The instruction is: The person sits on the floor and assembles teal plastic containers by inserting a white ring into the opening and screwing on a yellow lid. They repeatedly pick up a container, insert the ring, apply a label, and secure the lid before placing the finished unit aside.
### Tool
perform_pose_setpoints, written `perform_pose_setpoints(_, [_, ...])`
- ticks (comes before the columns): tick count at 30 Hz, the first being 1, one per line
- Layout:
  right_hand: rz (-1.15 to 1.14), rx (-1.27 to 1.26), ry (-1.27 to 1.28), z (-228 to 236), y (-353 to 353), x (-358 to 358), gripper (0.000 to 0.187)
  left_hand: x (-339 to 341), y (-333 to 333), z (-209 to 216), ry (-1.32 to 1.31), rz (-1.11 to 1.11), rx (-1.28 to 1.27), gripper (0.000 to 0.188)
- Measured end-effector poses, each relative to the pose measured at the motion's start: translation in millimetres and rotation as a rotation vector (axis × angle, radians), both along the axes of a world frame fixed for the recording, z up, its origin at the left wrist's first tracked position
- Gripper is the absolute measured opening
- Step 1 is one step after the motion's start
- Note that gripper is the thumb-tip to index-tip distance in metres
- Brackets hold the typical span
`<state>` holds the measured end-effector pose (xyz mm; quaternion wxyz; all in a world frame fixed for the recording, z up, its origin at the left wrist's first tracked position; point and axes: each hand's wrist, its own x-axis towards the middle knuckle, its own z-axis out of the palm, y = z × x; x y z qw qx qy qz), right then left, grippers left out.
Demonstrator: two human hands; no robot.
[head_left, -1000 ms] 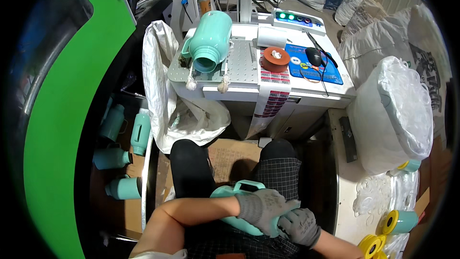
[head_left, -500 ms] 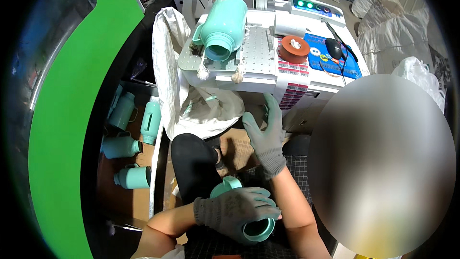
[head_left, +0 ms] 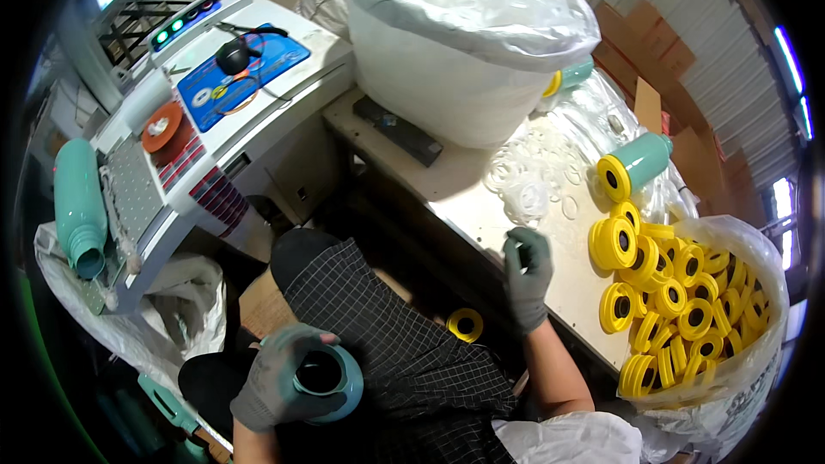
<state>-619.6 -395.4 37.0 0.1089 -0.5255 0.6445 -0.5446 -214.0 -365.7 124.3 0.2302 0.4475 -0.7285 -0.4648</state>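
My left hand [head_left: 277, 378], in a grey glove, is wrapped round a teal jug casing [head_left: 347, 382]. The casing rests against my lap, its round open mouth turned up. Over the front edge of the white-topped table, my gloved right hand [head_left: 527, 279] has its fingers curled in, and whatever they might hold is hidden. Just beyond that hand lie loose clear plastic rings [head_left: 526, 185]. Yellow ring-shaped caps [head_left: 653, 283] with dark centres are heaped to its right. A single yellow cap [head_left: 465, 325] sits low beside my leg.
A large white tub [head_left: 430, 77] lined with plastic holds many clear rings. One teal casing with a yellow base [head_left: 640, 165] lies on the table. At left, a printing machine's bench [head_left: 292, 94] carries another teal casing [head_left: 80, 198] and an orange tape roll [head_left: 166, 131].
The view has swung right, from the machine to the table of rings and caps. My right hand has moved right to the table edge. My left hand still holds the casing, mouth now upward.
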Motion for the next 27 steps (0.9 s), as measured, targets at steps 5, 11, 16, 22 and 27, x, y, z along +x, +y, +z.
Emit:
perform_pose_setpoints(5, [-0.168, 0.024, 0.567, 36.9, -32.3, -55.5, 0.018, -0.6, -8.0, 8.5, -0.21, 0.01, -0.344, 0.07])
perform_pose_setpoints(11, [-0.228, 0.224, 0.88, -1.2, -66.0, -80.5, 0.011, -12.6, 0.8, -1.2, -0.094, 0.088, -0.282, 0.073])
perform_pose_setpoints(16, [-0.229, 0.3, 0.738, 16.7, -51.7, -82.9, 0.015, -11.2, 3.7, -10.0, -0.322, 0.093, -0.397, 0.083])
perform_pose_setpoints(22, [0.2, 0.294, -0.125, 51.7, -42.4, 7.8, 0.012, -9.5, 19.0, -26.8, -0.202, 0.266, -0.214, 0.118])
perform_pose_setpoints(27, [1.113, -0.044, 0.193, 77.1, -20.3, 165.7, 0.019, -12.9, 18.9, -6.9, -0.178, 0.17, -0.634, 0.08])
